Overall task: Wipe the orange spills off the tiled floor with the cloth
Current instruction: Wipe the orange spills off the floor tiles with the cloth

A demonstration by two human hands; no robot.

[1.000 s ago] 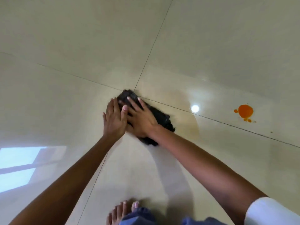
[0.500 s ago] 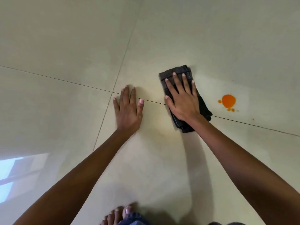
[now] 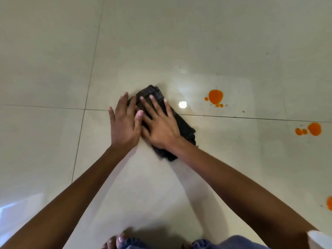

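A folded dark cloth (image 3: 185,126) lies on the glossy cream tiled floor (image 3: 161,51). My right hand (image 3: 159,123) presses flat on the cloth with straight, spread fingers. My left hand (image 3: 124,123) lies flat on the floor just left of the cloth, its thumb against my right hand. An orange spill (image 3: 215,97) with small droplets sits on the floor to the right of the cloth. A second orange spill (image 3: 314,129) lies further right, and a third orange spill (image 3: 329,203) shows at the right edge.
Dark grout lines (image 3: 251,117) cross the floor. A ceiling light reflection (image 3: 182,104) glares beside the cloth. My bare toes (image 3: 116,239) and blue trouser cuffs (image 3: 224,243) are at the bottom edge. A window reflection (image 3: 10,207) shows at the lower left.
The cloth and my right hand slid back left, away from the nearest orange spill, until my hands touch again. The view shifted, bringing more spills into sight on the right.
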